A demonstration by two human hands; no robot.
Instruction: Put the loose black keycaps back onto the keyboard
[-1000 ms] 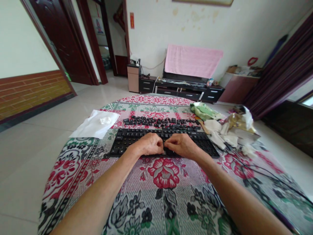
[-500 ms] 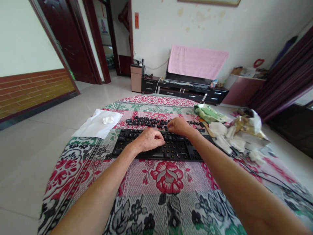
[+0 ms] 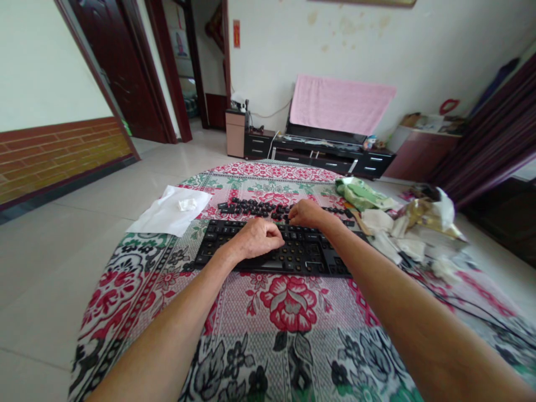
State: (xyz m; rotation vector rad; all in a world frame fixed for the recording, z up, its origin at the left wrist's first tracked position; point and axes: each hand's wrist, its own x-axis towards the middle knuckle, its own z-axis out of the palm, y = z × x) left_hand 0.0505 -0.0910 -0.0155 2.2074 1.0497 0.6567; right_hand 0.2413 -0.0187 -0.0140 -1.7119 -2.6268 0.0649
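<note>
A black computer keyboard (image 3: 299,265) lies across the tablecloth, many of its key positions bare of caps. My left hand (image 3: 259,237) rests over the keyboard's middle, fingers curled and thumb pressed in; whatever they hold is hidden. Just behind the keyboard's back edge, my right hand (image 3: 305,214) has its fingertips pinched together, down among the loose black keycaps (image 3: 255,207). Whether a keycap is between those fingertips is too small to tell. The keycaps spread in a long heap behind the keyboard, partly covered by my right hand.
A white sheet (image 3: 161,215) with a crumpled white tissue (image 3: 187,205) lies at the left. On the right are a green bag (image 3: 363,194), crumpled tissues (image 3: 379,220), a gold and clear plastic wrapper (image 3: 427,220) and a black cable (image 3: 473,310). The patterned tablecloth (image 3: 288,304) covers the table.
The view has shifted slightly, moving the whole scene a little to the right in the picture. Both hands keep nearly the same place and pose.
</note>
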